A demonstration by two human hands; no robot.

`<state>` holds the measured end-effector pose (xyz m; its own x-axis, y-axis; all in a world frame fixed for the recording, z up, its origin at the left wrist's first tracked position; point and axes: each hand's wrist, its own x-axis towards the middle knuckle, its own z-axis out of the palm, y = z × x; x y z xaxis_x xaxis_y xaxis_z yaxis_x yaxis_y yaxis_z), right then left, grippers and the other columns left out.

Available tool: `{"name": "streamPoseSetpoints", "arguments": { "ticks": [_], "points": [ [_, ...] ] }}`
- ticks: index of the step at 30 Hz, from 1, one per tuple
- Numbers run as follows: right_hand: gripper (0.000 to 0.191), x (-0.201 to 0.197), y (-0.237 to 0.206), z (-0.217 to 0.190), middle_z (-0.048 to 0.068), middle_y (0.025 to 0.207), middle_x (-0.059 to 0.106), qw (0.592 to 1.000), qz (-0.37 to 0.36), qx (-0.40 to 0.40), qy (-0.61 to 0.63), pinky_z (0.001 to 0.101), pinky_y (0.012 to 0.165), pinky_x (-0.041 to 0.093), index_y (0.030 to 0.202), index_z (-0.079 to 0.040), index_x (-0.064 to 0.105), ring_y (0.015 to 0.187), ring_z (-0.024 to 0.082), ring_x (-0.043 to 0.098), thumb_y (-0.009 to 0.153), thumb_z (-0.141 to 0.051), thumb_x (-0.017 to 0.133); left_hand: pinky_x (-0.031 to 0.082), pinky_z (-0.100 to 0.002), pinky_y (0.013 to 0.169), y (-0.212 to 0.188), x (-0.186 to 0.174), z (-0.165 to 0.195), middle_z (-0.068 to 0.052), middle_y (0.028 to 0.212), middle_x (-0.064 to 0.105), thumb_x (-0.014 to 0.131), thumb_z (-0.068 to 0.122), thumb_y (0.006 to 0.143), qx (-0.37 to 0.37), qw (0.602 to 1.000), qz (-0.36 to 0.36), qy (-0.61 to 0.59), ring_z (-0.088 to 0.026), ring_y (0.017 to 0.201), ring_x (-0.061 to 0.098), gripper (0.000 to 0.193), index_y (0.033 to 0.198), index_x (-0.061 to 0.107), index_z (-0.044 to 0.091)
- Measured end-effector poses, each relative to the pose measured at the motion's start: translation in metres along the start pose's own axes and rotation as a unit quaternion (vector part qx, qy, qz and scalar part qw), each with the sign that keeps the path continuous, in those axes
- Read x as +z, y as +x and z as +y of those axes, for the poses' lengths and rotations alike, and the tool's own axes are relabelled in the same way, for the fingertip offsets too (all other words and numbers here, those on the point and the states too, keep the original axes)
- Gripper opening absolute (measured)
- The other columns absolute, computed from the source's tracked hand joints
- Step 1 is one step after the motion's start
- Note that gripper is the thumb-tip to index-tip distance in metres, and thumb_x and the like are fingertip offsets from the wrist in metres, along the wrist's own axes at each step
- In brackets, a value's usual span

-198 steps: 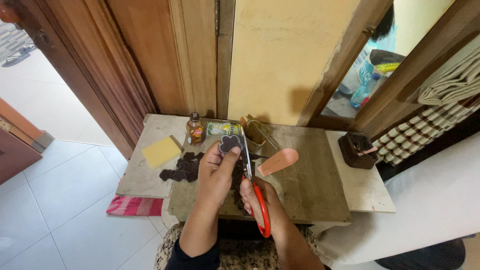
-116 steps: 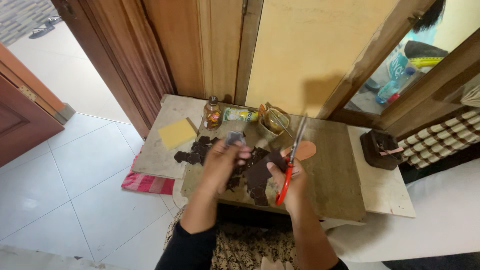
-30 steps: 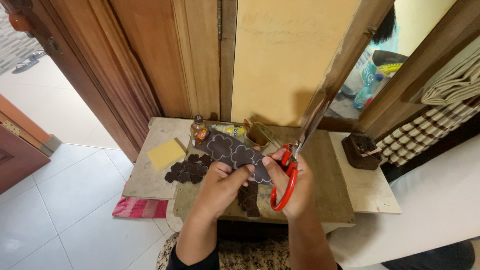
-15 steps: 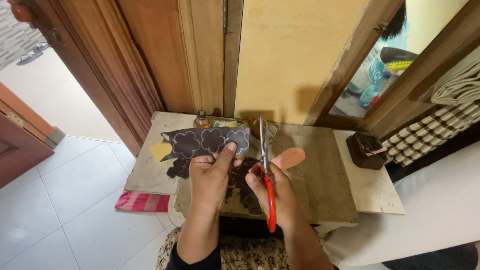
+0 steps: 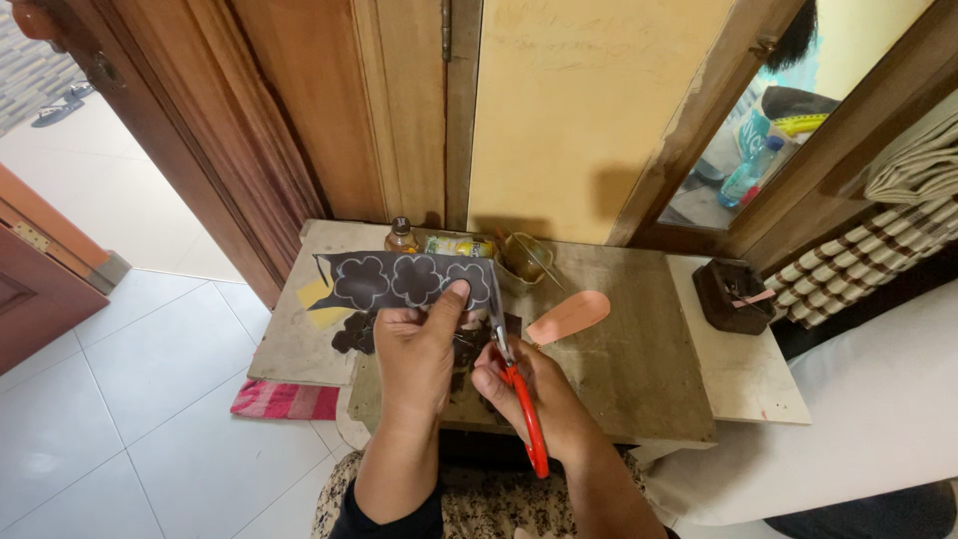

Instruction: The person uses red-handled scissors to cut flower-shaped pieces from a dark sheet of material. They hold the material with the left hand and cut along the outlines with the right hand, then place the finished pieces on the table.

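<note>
My left hand (image 5: 417,344) holds up a dark sheet (image 5: 399,281) marked with three pale flower outlines, thumb pressed on its lower right part. My right hand (image 5: 534,389) grips red-handled scissors (image 5: 519,399), whose blades reach up along the sheet's right edge. Both hands hover above a low grey-brown table (image 5: 619,369). Dark cut-out flower pieces (image 5: 354,334) lie on the table under the sheet, partly hidden by my hands.
A peach oval piece (image 5: 569,315), a yellow pad (image 5: 317,299), a small bottle (image 5: 401,236) and a glass jar (image 5: 521,256) sit on the table. A dark wooden box (image 5: 733,294) stands at the right. A striped cloth (image 5: 286,399) lies on the tiled floor; wooden doors stand behind.
The sheet has turned level and shifted slightly right in my left hand. The scissors have tilted, and their blades now meet the sheet's right edge.
</note>
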<state>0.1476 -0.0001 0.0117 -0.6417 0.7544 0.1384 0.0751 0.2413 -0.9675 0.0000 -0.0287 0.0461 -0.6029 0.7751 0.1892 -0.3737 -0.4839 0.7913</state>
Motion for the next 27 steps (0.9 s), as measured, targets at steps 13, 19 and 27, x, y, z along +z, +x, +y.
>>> {"name": "streamPoseSetpoints", "arguments": {
  "ticks": [13,19,27],
  "points": [
    [0.044,-0.008,-0.007,0.004,-0.001,0.085,0.056,0.995,-0.034,0.037,0.083,0.0276,0.071,0.050,0.107,-0.007,0.062,0.079,0.010,0.055,0.098,-0.050,0.058,0.058,-0.027,0.067,-0.004,-0.001,0.004,-0.003,0.090,0.074,0.069,0.000,0.092,0.045,0.999,-0.010,0.030,-0.009,0.075,0.068,0.006,0.098,0.069,0.001],
    [0.045,-0.007,-0.008,0.004,-0.001,0.084,0.057,0.996,-0.018,0.044,0.071,0.0275,0.067,0.049,0.102,-0.005,0.062,0.075,0.010,0.054,0.097,-0.050,0.062,0.053,-0.024,0.067,-0.009,0.000,0.005,-0.002,0.087,0.073,0.070,0.000,0.094,0.059,0.995,-0.021,0.078,-0.007,0.073,0.065,0.003,0.095,0.073,0.000],
    [0.051,-0.006,-0.006,0.011,-0.001,0.070,0.053,0.997,-0.003,0.065,0.042,0.0270,0.057,0.049,0.093,-0.006,0.062,0.061,0.010,0.052,0.095,-0.057,0.057,0.051,-0.022,0.067,-0.011,0.001,0.007,0.002,0.087,0.074,0.069,0.001,0.093,0.079,0.993,-0.022,0.082,-0.004,0.074,0.064,0.005,0.095,0.073,0.002]
  ]
}}
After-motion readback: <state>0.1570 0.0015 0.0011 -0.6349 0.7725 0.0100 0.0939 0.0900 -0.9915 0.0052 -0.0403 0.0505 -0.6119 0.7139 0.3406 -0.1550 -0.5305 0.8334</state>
